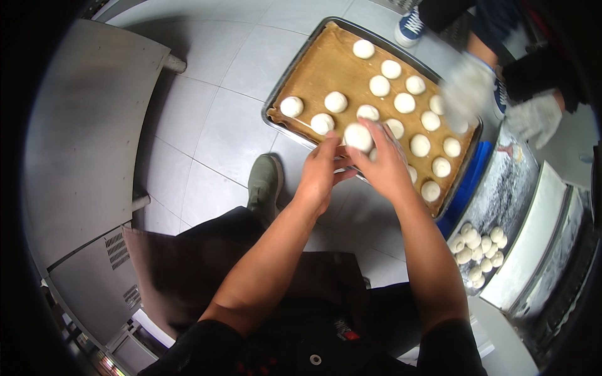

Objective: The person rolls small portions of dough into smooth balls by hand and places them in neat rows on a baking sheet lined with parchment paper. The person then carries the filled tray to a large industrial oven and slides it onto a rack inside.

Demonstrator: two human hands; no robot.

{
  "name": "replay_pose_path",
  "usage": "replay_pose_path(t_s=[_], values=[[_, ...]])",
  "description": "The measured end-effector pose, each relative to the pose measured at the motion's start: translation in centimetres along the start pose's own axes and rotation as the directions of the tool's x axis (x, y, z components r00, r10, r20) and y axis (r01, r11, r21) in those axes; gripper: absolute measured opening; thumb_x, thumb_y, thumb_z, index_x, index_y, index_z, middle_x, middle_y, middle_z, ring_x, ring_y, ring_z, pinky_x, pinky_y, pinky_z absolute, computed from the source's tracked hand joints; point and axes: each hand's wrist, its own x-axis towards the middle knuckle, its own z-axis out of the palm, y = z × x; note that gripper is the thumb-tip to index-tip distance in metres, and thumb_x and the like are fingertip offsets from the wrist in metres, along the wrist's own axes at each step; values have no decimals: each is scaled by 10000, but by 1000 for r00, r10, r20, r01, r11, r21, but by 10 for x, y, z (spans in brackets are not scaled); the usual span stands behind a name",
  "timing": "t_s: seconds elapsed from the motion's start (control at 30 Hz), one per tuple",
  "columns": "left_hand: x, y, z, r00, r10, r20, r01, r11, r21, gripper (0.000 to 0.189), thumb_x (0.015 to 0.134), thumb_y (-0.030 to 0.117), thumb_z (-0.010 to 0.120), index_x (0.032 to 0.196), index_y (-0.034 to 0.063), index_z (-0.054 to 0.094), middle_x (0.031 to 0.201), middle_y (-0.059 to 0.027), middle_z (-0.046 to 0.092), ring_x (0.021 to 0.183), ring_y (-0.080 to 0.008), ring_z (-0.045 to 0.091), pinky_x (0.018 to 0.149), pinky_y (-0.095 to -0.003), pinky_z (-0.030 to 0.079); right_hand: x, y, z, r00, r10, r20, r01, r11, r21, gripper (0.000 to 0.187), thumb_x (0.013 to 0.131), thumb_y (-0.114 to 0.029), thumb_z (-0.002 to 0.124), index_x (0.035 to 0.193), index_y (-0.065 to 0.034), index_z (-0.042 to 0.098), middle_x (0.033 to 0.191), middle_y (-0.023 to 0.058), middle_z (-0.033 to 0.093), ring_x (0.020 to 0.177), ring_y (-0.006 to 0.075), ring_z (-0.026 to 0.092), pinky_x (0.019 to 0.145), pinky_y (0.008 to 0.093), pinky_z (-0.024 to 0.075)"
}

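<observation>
A round white dough piece [358, 137] is gripped between the thumb and fingers of my right hand [384, 164], above the near edge of a metal baking tray [297, 136]. Close beside it on the left is my left hand [324, 171], its fingers apart and pointing towards the dough piece; whether they touch it is unclear. The tray is lined with a brown sheet [310, 70] that carries several round white dough pieces [336, 102] in loose rows. My hands hide part of the tray's near side.
A person's gloved hands [536, 117] are at the right, one blurred over the tray. Several small dough balls [475, 249] lie in a heap on a floured surface [505, 188]. A blue object [463, 188] sits beside the tray. Metal equipment [94, 117] stands at left on the tiled floor.
</observation>
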Motion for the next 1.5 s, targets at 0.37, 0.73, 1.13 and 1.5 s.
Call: replay_pose_path(t_s=[0.37,0.73,1.13,1.5], values=[[16,-1,-66,960,228,-163,-212,971,108,387,1017,292,556,1183,-56,587,1109,-138,621,916,-213,640,816,-345,540,163,41,128,988,83,130,-5,859,-512,540,905,-322,653,1366,-70,529,1364,134,556,1297,303,489,1087,438,385],[138,33,-91,485,790,374,-345,-220,912,431,810,133,688,1189,-38,579,1112,-242,617,1081,-425,565,957,-484,460,-49,5,-57,918,53,394,-18,996,-93,352,942,-325,641,1221,-110,648,1138,142,670,1041,359,646,907,444,516],[234,49,-170,702,465,539,-301,-493,817,607,879,220,671,1423,55,458,1298,-263,572,1206,-421,530,1013,-487,458,-453,143,-243,297,684,-667,-801,558,216,281,960,-152,621,1188,5,669,992,120,719,917,224,679,856,327,531],[151,74,-70,725,645,241,-486,232,843,449,1004,295,579,1326,-17,573,1204,-138,658,1019,-211,654,858,-345,545,-414,202,-184,509,626,-591,-860,334,-387,583,847,-166,697,1391,-114,495,1401,121,485,1246,365,506,1000,434,483]])
